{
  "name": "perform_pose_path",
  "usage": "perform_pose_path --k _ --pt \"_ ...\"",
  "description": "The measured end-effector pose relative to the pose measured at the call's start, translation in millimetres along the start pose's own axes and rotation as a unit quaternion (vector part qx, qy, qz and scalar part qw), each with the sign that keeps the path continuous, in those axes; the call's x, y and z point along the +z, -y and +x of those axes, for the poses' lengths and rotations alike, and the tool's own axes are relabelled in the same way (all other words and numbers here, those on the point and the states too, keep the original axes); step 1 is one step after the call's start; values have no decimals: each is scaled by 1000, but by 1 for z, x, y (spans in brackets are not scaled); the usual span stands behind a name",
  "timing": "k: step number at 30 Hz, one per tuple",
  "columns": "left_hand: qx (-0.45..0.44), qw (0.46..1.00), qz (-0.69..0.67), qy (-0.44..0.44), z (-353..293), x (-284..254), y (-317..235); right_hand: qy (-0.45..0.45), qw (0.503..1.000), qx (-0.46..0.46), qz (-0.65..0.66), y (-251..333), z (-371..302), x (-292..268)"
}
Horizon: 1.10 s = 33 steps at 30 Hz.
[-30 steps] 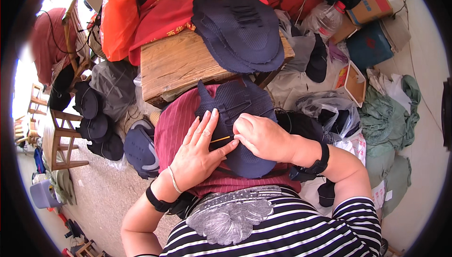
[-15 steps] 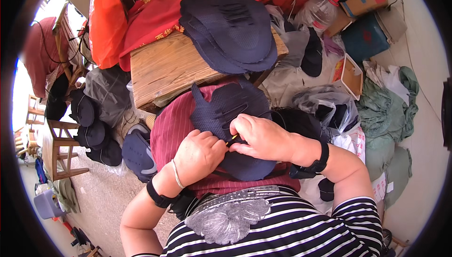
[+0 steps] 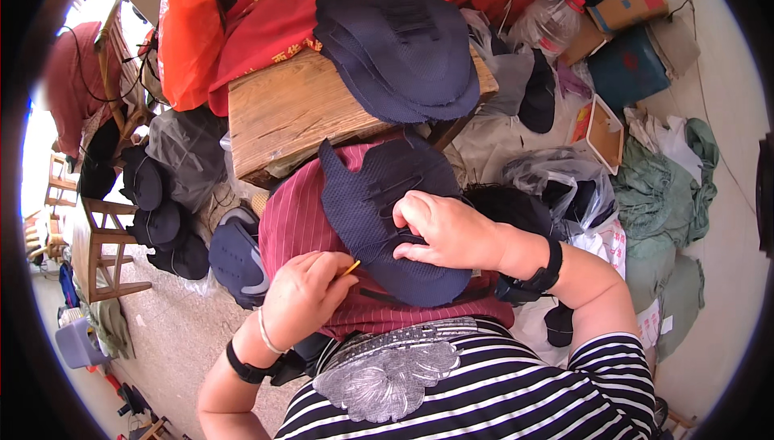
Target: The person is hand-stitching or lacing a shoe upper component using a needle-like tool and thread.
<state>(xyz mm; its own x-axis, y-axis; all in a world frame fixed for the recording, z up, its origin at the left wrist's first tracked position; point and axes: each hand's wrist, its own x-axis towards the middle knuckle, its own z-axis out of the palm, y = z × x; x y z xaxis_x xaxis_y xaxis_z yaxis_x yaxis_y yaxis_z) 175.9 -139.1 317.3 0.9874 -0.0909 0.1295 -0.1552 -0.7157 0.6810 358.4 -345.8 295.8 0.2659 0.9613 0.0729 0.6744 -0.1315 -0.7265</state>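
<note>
A navy knitted piece with slits, like a shoe upper (image 3: 367, 190), lies over the maroon pinstriped cloth (image 3: 294, 214) on my lap. My left hand (image 3: 310, 287) is closed in a pinch on a thin yellow stick-like tool (image 3: 352, 267), just off the piece's near left edge. On the middle of the piece, my right hand (image 3: 447, 230) has its fingers curled, gripping the fabric; what lies under the fingertips is hidden. In front of me, a stack of similar navy uppers (image 3: 403, 53) rests on a wooden stool (image 3: 282, 109).
Dark finished-looking pieces (image 3: 157, 222) and a navy slipper-like item (image 3: 235, 258) lie on the left floor beside a small wooden stool (image 3: 105, 246). To the right are clear plastic bags (image 3: 556, 170), an open box (image 3: 601, 133) and green cloth (image 3: 657, 190). A red cloth (image 3: 258, 29) hangs behind.
My left hand has moved left and toward me with the yellow tool, away from my right hand. The right hand stays almost in place on the upper.
</note>
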Motion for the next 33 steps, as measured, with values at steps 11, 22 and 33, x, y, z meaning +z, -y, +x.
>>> perform_pose_path --k 11,22,33 --pt "-193 973 -123 -14 -1 -11 -5 -37 998 -54 15 1 -5 4" --pt "-381 877 -233 -176 -95 -41 65 -246 935 95 237 -28 -21 -13" --pt "-363 882 -171 -247 -101 -43 83 -63 985 103 127 -18 -32 -15"
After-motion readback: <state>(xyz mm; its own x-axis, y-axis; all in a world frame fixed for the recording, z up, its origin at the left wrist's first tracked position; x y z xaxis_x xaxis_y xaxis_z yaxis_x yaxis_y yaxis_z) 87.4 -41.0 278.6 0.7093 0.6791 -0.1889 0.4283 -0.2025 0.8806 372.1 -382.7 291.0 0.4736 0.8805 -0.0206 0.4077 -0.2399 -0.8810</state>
